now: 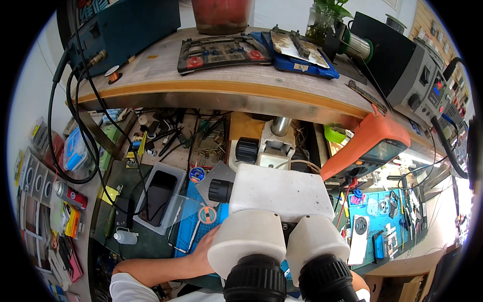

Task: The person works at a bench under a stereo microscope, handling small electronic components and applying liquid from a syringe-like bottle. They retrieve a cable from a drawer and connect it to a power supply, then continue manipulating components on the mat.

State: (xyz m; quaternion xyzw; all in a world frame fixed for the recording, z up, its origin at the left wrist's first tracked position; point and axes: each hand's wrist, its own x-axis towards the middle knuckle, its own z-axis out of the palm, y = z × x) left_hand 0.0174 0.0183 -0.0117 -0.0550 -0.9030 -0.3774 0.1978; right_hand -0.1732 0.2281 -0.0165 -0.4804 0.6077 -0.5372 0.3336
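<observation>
A white binocular microscope with black eyepieces fills the middle foreground. My left forearm comes in from the lower left, and my left hand reaches behind the microscope's left barrel. Its fingers are hidden there, so whether it holds anything does not show. Beside that hand lie a blue work mat and a round orange-rimmed spool. Of my right arm only a small patch shows right of the eyepieces; the right hand is hidden behind the microscope.
Left of the mat, a clear plastic tray holds a dark smartphone; a small bottle stands nearby. An orange multimeter leans at right under the shelf. Phone parts and tweezers lie on another blue mat.
</observation>
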